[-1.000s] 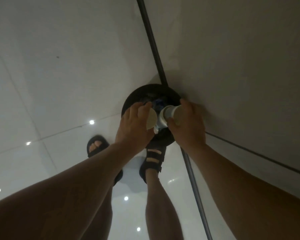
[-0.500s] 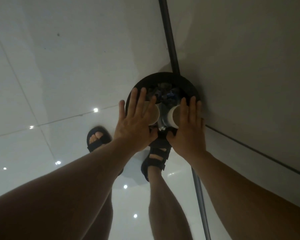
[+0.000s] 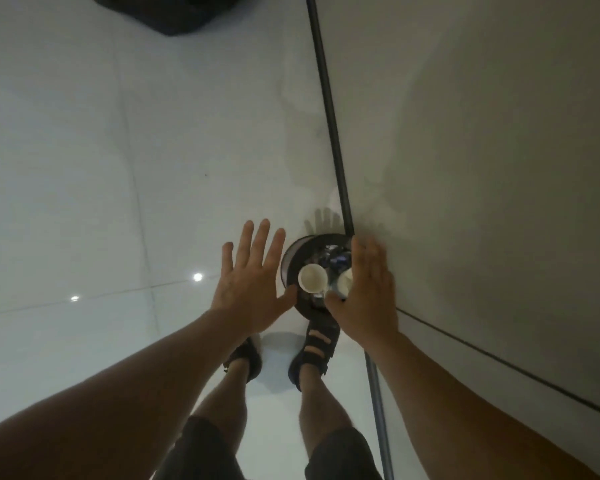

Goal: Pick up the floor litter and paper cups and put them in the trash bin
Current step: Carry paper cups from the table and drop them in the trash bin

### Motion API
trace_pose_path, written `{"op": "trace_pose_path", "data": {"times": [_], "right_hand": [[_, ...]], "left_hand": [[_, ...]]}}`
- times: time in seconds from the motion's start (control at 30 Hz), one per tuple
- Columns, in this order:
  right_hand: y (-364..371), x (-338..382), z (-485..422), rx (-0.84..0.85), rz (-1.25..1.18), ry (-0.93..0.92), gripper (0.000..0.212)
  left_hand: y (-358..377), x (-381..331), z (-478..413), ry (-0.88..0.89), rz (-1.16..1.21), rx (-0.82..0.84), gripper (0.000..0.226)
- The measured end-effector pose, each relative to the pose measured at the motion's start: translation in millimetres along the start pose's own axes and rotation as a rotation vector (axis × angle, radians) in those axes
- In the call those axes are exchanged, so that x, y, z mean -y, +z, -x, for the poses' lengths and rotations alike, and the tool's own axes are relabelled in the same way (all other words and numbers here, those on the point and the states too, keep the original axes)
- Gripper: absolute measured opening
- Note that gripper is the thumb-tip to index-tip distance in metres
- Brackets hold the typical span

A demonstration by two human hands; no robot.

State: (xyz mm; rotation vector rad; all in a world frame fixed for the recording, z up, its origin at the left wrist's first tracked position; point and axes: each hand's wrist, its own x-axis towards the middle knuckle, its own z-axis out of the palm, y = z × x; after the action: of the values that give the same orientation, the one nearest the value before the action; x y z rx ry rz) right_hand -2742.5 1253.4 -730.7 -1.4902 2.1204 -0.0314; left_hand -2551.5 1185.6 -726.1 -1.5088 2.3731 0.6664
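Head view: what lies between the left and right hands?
The black trash bin, with two white paper cups sitting at its top, seen in the head view.

The glossy white tile floor [image 3: 84, 174] bears a round black bin [image 3: 286, 268] between the left hand [image 3: 248, 282] and the right hand [image 3: 368, 289]. Two sandals [image 3: 317, 344] stand nearer than both hands. A dark shape [image 3: 174, 12] lies far beyond the left fingertips.
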Motion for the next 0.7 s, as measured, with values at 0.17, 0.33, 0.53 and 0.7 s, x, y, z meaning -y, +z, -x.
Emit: {"op": "trace_pose_path", "data": {"times": [0.17,0.33,0.53,0.7], "right_hand": [[-64.8,68.2,41.2,0.026,0.038,-0.108,0.104],[-111.5,130.9,102.0,0.045,0.124,-0.21,0.109],[-157.6,183.3,131.0,0.114,0.246,-0.453,0.102],[-184.2,202.7,151.5,0.162,0.294,-0.633,0.098]], "left_hand": [[-83.7,24.4,62.9,-0.144,0.006,-0.008,0.091],[-141.7,43.6,142.0,-0.27,0.083,-0.094,0.088],[-178.8,42.1,206.4,-0.45,0.14,-0.201,0.089],[-199.0,21.4,266.4,-0.646,0.164,-0.316,0.087]]}}
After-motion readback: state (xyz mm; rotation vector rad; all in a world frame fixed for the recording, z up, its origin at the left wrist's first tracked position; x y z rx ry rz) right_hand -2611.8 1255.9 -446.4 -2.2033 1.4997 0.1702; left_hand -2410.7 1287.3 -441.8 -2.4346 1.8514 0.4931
